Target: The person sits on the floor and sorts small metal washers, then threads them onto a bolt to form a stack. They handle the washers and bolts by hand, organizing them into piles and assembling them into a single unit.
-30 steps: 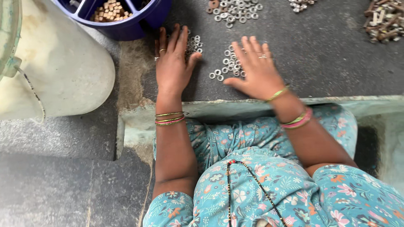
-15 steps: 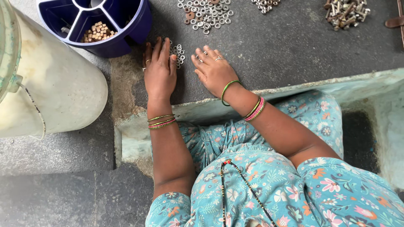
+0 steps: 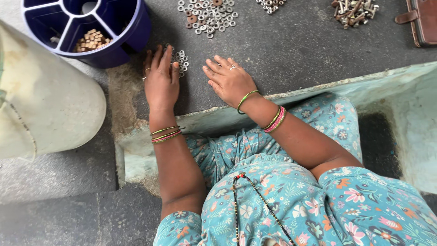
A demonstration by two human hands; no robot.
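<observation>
Your left hand (image 3: 161, 84) flat, open on washers (image 3: 181, 62); right hand (image 3: 229, 81) open, empty. Sweep too fast: washers may scatter or strike tub (image 3: 129, 38).

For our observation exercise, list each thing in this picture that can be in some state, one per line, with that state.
Left hand: flat, palm down, beside a small cluster of washers.
Right hand: flat, palm down, fingers spread on the dark worktop, holding nothing.
Blue divided tub: open; one compartment holds small brass-coloured pieces.
Washer pile: loose, spread out.
Bolt pile: heaped.
Brown case: closed, partly out of view.
</observation>
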